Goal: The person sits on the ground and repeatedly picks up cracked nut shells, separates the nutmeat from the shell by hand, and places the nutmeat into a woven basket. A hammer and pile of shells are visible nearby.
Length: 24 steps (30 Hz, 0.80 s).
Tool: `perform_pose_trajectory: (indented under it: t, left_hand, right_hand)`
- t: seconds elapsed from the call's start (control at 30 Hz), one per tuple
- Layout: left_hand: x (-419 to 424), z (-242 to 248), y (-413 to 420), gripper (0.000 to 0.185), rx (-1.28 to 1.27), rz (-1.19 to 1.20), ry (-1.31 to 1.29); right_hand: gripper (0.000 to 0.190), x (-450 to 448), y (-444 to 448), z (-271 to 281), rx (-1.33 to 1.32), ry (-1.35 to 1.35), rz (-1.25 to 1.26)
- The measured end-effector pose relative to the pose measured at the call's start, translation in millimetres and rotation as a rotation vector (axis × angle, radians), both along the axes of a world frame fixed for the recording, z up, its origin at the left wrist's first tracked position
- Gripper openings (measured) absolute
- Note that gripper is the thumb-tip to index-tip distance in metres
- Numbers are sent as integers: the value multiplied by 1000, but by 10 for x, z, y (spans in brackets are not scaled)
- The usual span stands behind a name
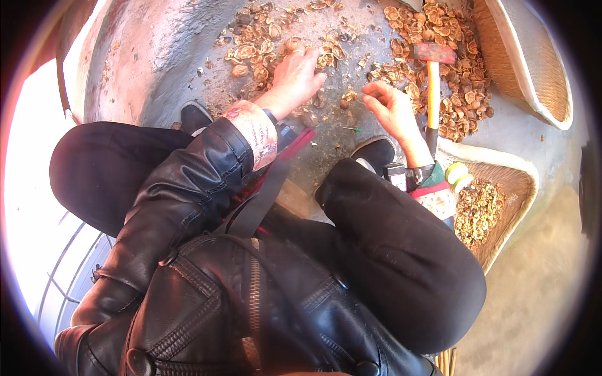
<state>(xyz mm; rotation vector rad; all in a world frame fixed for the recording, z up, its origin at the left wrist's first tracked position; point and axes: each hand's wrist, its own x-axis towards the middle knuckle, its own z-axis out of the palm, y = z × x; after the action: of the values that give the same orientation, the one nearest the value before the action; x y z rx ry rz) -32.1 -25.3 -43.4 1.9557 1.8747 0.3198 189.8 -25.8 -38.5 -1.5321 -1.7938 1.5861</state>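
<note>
My left hand (pixel 298 70) reaches over the walnuts and shells (pixel 256 47) on the concrete floor. Its fingers point down beside a walnut (pixel 293 43); whether they grip it is hidden. To the right, my right hand (pixel 388 105) is raised with thumb and forefinger close together. Anything between those fingertips is too small to tell. A few shell bits (pixel 349 97) lie just left of it. Close by on the right is a hammer (pixel 432 89) with a red head and wooden handle, over a heap of cracked walnut shells (pixel 463 80). A small green-headed metal pick (pixel 352 129) lies below the hands.
A woven basket (pixel 531 164) at the right holds walnut kernels (pixel 479 211), with a yellow-green round object (pixel 457 177) at its near side. Another woven basket (pixel 508 70) leans beside the shell heap. My shoes (pixel 376 149) and bent knees frame the floor. A rough wall (pixel 127 61) stands left.
</note>
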Motion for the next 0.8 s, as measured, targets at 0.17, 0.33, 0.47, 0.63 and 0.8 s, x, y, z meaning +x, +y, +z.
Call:
perform_pose_trajectory:
  t: [0.17,0.33,0.47,0.63,0.8]
  left_hand:
    - [41,-82,-1,37,-160,9,-123]
    - [138,10,33,29,-572,224,-984]
    - [234,187,68,25,-732,214,-1351]
    - [376,308,61,20,-663,63,-1250]
    - [457,369,37,17,-573,69,-1235]
  right_hand:
    - [20,-166,-24,-110,-147,279,-234]
    - [33,-214,-36,-115,-232,528,-381]
    - [33,-127,-44,-69,-259,762,-386]
    - [26,-21,-94,23,-143,720,-450]
    - [25,-43,-132,89,-98,771,-586]
